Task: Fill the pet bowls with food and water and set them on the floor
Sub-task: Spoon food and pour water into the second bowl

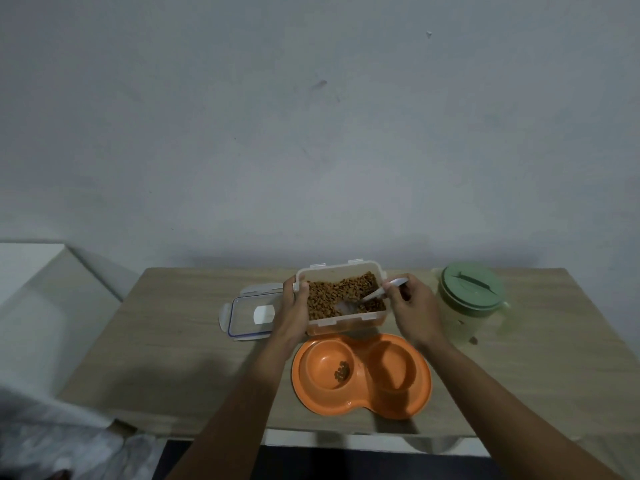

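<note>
We are looking down at a wooden table set against a plain wall, partway through the feeding job. Our left hand is gripping the left end of an open plastic food container, thumb hooked over its rim and fingers curled round its side. Our right hand is holding a white scoop, fingers clamped on its handle, while its bowl end is digging into the brown kibble inside the container.

The container's clear lid is lying flat just beside it on the left. Nearer to us, an orange double pet bowl is sitting on the table. Its left well is holding only a small cluster of kibble, and its right well is looking dry. A pale pitcher with a green lid is standing closed to the right; we cannot tell what is inside it.

We are judging the task as barely started: more food is needed, the water is not yet poured, and the bowl is not yet on the floor.
</note>
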{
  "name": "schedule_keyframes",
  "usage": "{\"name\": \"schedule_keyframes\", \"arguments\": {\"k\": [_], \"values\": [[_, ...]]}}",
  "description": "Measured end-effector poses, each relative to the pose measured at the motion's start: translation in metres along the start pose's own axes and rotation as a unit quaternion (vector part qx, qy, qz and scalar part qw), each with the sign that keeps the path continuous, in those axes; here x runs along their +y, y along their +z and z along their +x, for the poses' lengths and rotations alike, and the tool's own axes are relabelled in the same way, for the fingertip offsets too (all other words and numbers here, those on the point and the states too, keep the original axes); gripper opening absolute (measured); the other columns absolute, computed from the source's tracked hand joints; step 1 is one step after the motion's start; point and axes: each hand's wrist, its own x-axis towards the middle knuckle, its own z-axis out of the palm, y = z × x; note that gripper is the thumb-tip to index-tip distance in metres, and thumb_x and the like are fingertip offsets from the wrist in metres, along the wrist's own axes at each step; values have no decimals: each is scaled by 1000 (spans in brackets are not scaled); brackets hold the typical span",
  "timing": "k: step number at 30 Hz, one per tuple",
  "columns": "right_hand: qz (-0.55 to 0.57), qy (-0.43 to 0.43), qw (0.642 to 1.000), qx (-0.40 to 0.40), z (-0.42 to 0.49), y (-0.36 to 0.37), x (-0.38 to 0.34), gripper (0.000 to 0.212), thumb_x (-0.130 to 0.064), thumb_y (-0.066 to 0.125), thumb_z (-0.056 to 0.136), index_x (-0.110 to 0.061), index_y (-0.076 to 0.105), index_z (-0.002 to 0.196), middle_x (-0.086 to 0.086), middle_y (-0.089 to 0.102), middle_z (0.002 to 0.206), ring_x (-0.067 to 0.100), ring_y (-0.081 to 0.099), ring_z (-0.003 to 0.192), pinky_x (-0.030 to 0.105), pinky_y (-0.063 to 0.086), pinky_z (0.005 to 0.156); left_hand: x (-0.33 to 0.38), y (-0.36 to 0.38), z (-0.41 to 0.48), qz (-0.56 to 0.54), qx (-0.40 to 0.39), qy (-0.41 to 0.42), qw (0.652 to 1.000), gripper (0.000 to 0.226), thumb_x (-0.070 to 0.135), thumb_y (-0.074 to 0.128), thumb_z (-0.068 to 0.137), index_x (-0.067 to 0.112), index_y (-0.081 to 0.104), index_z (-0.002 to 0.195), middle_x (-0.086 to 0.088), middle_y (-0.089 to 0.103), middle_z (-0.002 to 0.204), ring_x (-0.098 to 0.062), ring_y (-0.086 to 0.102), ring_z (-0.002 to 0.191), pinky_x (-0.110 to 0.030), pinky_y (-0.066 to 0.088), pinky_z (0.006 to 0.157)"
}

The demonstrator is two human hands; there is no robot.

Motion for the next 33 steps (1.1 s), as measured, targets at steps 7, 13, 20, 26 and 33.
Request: {"name": "schedule_keyframes", "arguments": {"k": [7, 13, 20, 26, 33], "values": [[18, 75, 996, -40, -9, 15, -6, 21, -31, 62, 98, -20, 73, 84, 0, 75, 83, 16, 68, 82, 33, 52, 74, -6, 4, -1, 26, -3, 13, 1000, 60, 82, 24, 87, 57, 33, 141, -1, 54, 147, -29, 54, 130, -59, 47, 107], [41, 130, 990, -24, -3, 18, -11, 26, -28, 60, 100, -9, 75, 90, 4, 73, 90, 17, 64, 85, 23, 41, 60, -9, -1, -7, 5, -3, -14, 1000, 47, 69, 29, 100, 53, 34, 144, 0, 48, 153, -31, 49, 136, -57, 46, 109], [79, 168, 983, -6, 11, 17, -19, 27, -23, 59, 100, -5, 75, 89, 11, 75, 98, 22, 63, 102, 35, 48, 74, -19, -14, -10, -18, -11, -49, 999, 52, 56, 29, 107, 37, 29, 156, -6, 41, 160, -34, 43, 142, -41, 45, 96], [85, 167, 982, -1, 22, 17, -26, 28, -26, 58, 100, -7, 75, 88, -4, 68, 85, 10, 50, 72, 30, 36, 67, -25, -20, -8, -65, -20, -88, 994, 50, 64, 34, 103, 47, 32, 150, -4, 44, 157, -35, 51, 135, -63, 53, 99], [131, 163, 978, 1, 27, 14, -28, 28, -27, 64, 96, -14, 74, 74, 3, 72, 93, 23, 59, 94, 45, 48, 90, -32, -41, -2, -73, 30, -79, 994, 57, 64, 33, 103, 42, 26, 155, -2, 41, 155, -32, 53, 129, -59, 58, 93]]}}
